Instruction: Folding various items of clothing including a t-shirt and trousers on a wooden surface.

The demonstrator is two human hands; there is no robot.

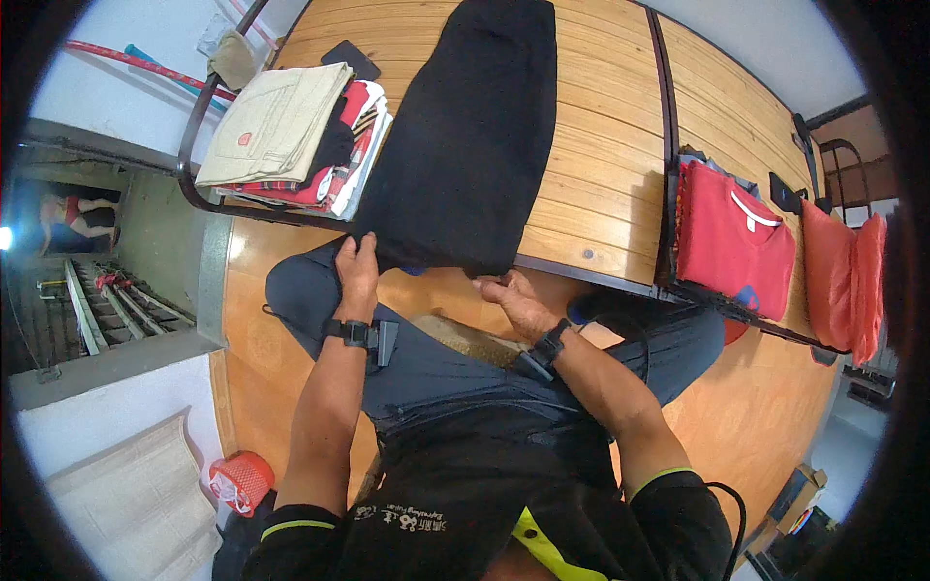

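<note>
A long black cloth garment lies lengthwise over the wooden slatted surface, its near end hanging slightly over the edge. At that end's left corner, my left hand grips the cloth between thumb and fingers. My right hand pinches the right corner of the same end. Left of the garment sits a stack of folded clothes with folded cream trousers on top. To the far right rests a folded red T-shirt on other folded clothes.
A dark phone-like object lies behind the left stack. A curved metal rail borders the surface at left. Red cushion-like items stand at far right, near a dark flat device. A red plastic basket is on the floor.
</note>
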